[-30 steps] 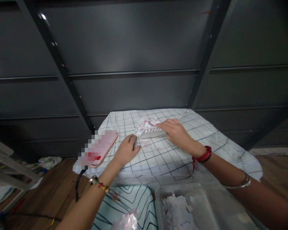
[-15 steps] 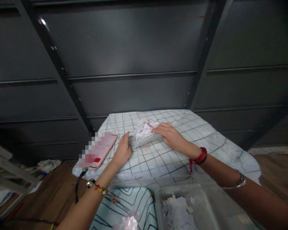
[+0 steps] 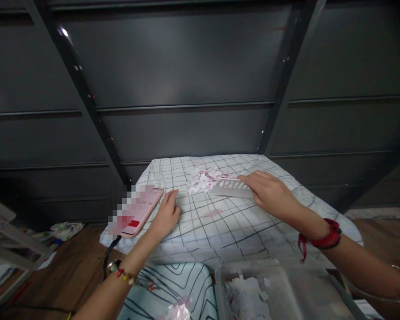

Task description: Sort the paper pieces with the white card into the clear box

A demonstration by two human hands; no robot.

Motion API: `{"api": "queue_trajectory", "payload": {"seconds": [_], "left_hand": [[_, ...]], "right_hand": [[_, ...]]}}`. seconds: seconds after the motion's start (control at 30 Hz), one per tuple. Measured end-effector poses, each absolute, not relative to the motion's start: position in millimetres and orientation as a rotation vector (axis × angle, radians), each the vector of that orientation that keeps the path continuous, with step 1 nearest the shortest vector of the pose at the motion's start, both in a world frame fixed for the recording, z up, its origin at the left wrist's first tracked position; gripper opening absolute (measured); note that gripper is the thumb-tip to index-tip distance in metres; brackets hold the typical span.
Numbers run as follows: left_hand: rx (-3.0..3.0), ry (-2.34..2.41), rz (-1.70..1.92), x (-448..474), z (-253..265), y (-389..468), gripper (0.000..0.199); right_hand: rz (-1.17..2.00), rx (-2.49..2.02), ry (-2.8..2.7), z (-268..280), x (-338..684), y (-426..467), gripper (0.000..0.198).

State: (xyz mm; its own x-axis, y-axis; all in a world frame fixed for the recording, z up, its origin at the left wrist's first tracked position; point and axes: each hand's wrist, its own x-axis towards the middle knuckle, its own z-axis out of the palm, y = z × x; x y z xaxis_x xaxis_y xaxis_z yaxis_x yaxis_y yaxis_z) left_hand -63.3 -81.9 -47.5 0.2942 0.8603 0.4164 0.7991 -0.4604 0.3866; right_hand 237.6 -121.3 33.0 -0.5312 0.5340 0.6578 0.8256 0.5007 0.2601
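Observation:
My right hand (image 3: pixel 270 193) grips the edge of a white plastic piece with a row of slots (image 3: pixel 233 188), perhaps the side of a small basket. It is held on edge just above the checked cloth. Behind and left of it lies a loose heap of small white and pinkish paper scraps (image 3: pixel 205 178), partly hidden by the plastic. My left hand (image 3: pixel 167 214) is low over the cloth with fingers stretched forward and nothing in them. Beside that hand a pink-cased phone (image 3: pixel 149 210) rests at the left, its screen partly blurred out.
The checked white cloth (image 3: pixel 200 231) covers a low table against dark metal panels (image 3: pixel 186 62). In front stand a clear plastic bin (image 3: pixel 286 284) with paper pieces and a pale blue patterned cushion (image 3: pixel 193 280). A white frame (image 3: pixel 16 240) is at the left.
My right hand has moved right and toward me, drawing the slotted plastic away from the paper scraps, which now spread wider on the cloth. My left hand has shifted slightly back toward the phone.

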Motion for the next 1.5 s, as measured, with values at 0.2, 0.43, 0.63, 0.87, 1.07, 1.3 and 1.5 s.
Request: {"api": "queue_trajectory", "payload": {"seconds": [0.2,0.43,0.63,0.87,1.07,1.3,1.5], "left_hand": [[2.639,1.502,0.747,-89,-57,-107,0.043],[2.671,1.516,0.692,-97,-56,-113,0.044],[2.598,1.452,0.721,-102,-54,-108,0.051],[2.598,1.472,0.733,-101,-53,-111,0.050],[2.622,1.597,0.632,-87,-42,-106,0.042],[2.688,1.571,0.671,-55,-24,-95,0.042],[3.004,0.841,0.776,-48,-24,-131,0.036]], "right_hand": [[-0.871,-1.213,-2.354,30,218,-141,0.040],[-0.773,-1.033,-2.318,34,169,-167,0.032],[-0.592,-0.962,-2.385,48,140,-195,0.033],[-0.517,-0.958,-2.435,56,144,-200,0.033],[-0.716,-1.125,-2.318,55,179,-141,0.039],[-0.770,-1.211,-2.297,52,213,-125,0.038],[-1.038,-1.047,-2.306,40,223,-136,0.040]]}}
